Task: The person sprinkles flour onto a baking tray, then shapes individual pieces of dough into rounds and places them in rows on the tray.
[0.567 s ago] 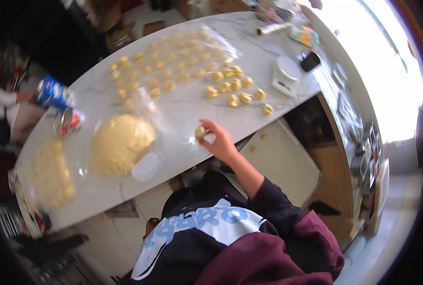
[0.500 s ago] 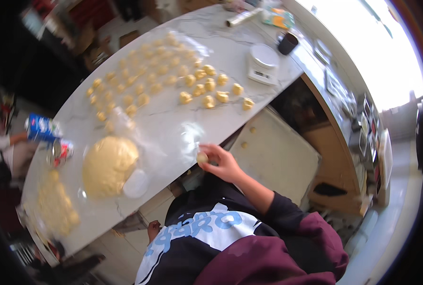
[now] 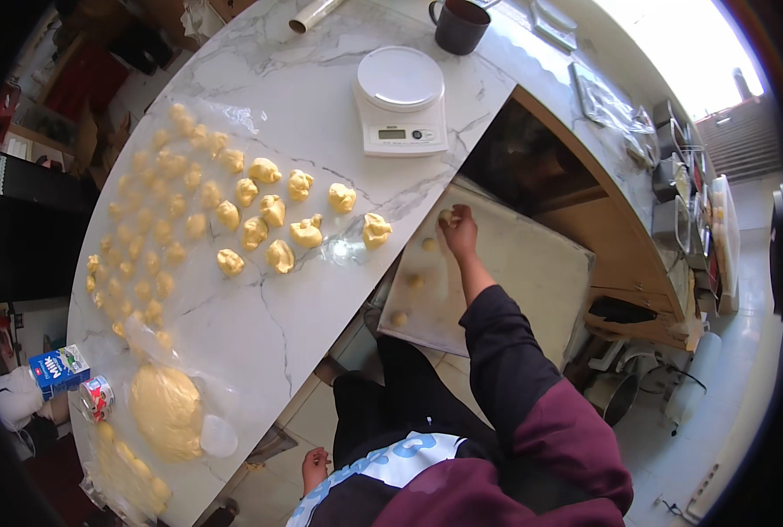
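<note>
My right hand [image 3: 460, 232] reaches over the pale rectangular tray [image 3: 525, 294], fingers pinched round a small dough ball [image 3: 447, 216] near the tray's far left corner. Down the tray's left side lie three more dough balls in a row, one of them the middle ball [image 3: 415, 281]. My left hand [image 3: 315, 468] hangs low beside my body, away from the table, its fingers curled and nothing seen in them. On the marble table, several rough yellow dough pieces [image 3: 272, 210] sit uncovered. Beside them, many portions lie under clear plastic [image 3: 167, 189].
A white kitchen scale [image 3: 402, 92] and a dark mug [image 3: 461, 26] stand on the far table. At the left are a large covered dough mass [image 3: 165, 411], a blue milk carton [image 3: 59, 371] and a can [image 3: 98, 398]. An open wooden cabinet [image 3: 624, 263] borders the tray.
My right hand has moved from the table edge, away to the right, and over the tray with the dough ball. The view has shifted rightward. My left hand stays low.
</note>
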### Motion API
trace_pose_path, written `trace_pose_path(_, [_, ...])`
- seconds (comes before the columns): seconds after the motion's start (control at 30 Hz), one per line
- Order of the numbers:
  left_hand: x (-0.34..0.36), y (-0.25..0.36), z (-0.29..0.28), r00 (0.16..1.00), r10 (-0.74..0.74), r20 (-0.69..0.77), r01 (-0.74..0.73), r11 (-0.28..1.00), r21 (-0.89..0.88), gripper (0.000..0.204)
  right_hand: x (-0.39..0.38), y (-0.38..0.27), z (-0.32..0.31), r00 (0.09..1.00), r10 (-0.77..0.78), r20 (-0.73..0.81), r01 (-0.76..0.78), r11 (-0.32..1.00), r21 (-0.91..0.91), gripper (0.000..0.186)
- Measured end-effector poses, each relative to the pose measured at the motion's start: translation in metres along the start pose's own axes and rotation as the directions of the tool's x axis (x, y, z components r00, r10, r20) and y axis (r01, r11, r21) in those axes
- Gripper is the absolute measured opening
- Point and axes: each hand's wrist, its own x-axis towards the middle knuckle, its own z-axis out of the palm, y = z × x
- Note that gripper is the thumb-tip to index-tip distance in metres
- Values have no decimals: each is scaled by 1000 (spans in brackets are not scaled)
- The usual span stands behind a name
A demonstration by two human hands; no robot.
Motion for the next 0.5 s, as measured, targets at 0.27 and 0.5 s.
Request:
trace_pose_path(0.27, [-29,-76,-3,975,-205,82,205,979,5,22,47,2,17,997,-65,47,69,994,-79,35])
trace_pose_path(0.5, [-14,-89,18,991,-130,5,130,990,48,22,-43,-141,-47,877,-367,-309,446,861,243,34])
